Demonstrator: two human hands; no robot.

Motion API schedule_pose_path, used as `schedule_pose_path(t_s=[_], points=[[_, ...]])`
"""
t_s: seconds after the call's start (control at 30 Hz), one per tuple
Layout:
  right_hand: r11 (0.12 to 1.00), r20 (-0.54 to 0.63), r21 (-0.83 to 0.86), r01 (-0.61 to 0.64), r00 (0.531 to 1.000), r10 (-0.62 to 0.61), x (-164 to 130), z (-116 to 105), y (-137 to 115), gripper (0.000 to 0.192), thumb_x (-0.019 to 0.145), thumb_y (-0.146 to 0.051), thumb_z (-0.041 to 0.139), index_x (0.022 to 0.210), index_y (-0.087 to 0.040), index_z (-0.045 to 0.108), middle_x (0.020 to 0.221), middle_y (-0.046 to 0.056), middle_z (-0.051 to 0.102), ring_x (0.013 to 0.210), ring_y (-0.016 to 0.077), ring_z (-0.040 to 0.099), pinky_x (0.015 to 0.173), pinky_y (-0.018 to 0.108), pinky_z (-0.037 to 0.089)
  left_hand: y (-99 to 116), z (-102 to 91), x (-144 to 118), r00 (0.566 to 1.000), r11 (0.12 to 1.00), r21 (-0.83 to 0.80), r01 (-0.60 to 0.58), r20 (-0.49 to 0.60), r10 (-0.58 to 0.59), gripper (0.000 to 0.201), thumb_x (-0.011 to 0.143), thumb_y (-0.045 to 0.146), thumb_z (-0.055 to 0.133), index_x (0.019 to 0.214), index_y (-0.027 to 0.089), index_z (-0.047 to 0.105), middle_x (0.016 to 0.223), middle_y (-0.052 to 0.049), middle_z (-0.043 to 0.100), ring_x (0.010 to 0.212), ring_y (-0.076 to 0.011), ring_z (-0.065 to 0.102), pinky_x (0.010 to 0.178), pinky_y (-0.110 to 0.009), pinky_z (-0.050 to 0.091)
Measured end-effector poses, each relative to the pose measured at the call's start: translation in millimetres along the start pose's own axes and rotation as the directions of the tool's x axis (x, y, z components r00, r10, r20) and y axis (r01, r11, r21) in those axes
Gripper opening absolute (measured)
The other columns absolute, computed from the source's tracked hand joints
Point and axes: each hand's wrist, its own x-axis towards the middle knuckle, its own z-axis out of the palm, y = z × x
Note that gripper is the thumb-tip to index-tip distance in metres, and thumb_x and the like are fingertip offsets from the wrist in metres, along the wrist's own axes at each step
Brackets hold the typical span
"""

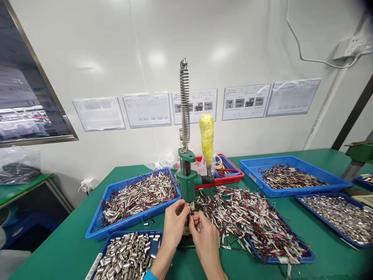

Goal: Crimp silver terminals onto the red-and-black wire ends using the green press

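Press (187,186) mid-job, I judge: left hand (175,217) and right hand (205,230) close together, fingertips pinched at its base, seemingly around a hidden small piece. Wired parts (253,223) heap rightward; finished or waiting, cannot tell.

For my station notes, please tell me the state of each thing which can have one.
Left hand: fingers bent at press, grip unclear
Right hand: likewise
Yellow handle: upright
Spring: upright
Left wire tray: heaped
Metal-sleeve tray: partly filled
Right wire tray: overflowing
Back right tray: partly filled
Silver-parts tray: well covered
Wall sheets: mounted
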Motion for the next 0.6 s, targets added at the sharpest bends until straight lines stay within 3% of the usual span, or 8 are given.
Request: schedule_pose_path(t_s=[0.13, 0.3, 0.5, 0.6], points=[[0.999, 0.015, 0.021, -0.028, 1.000, 0.028, 0, 0, -1, 0.029, 0.099, -0.041, 0.053, 0.075, -0.025, 0.056, 0.068, -0.003, 0.070, 0.059, 0.0149, 0.066, 0.057, 0.024, 0.037, 1, 0.9, -5, 0.999, 1.000, -0.016, 0.002, -0.039, -0.003, 0.027, 0.085, 0.042, 0.067, 0.087, 0.016, 0.072, 0.085, -0.005, 0.073, 0.084, -0.0202, 0.064, 0.078, -0.026, 0.049], [0.997, 0.029, 0.051, -0.050, 0.998, 0.049, 0, -1, -3, 0.028, 0.098, -0.040, 0.054, 0.075, -0.025, 0.056, 0.067, -0.003, 0.069, 0.058, 0.0144, 0.064, 0.057, 0.024, 0.037, 6, 2.6, -7, 1.000, 1.000, 0.020, 0.011, -0.023, -0.011, 0.028, 0.084, 0.043, 0.068, 0.086, 0.015, 0.073, 0.083, -0.004, 0.074, 0.079, -0.0203, 0.064, 0.069, -0.025, 0.049], [0.999, 0.044, 0.033, -0.036, 0.998, 0.034, 1, 0, 1, 0.028, 0.098, -0.041, 0.054, 0.076, -0.025, 0.057, 0.068, -0.002, 0.070, 0.057, 0.0137, 0.064, 0.056, 0.024, 0.037, 2, -4.6, 3, 0.999, 0.999, 0.016, 0.033, -0.026, -0.033, 0.029, 0.076, 0.042, 0.075, 0.081, 0.014, 0.075, 0.080, -0.006, 0.075, 0.078, -0.0218, 0.066, 0.075, -0.030, 0.052], [0.998, 0.056, 0.027, -0.051, 0.997, 0.049, 1, -1, 2, 0.026, 0.097, -0.040, 0.055, 0.076, -0.025, 0.058, 0.069, -0.003, 0.070, 0.058, 0.0132, 0.065, 0.056, 0.023, 0.038, 4, -11.4, 6, 0.998, 0.999, 0.016, 0.029, 0.049, -0.030, 0.029, 0.072, 0.040, 0.077, 0.085, 0.014, 0.077, 0.085, -0.007, 0.077, 0.084, -0.0239, 0.068, 0.078, -0.031, 0.053]])
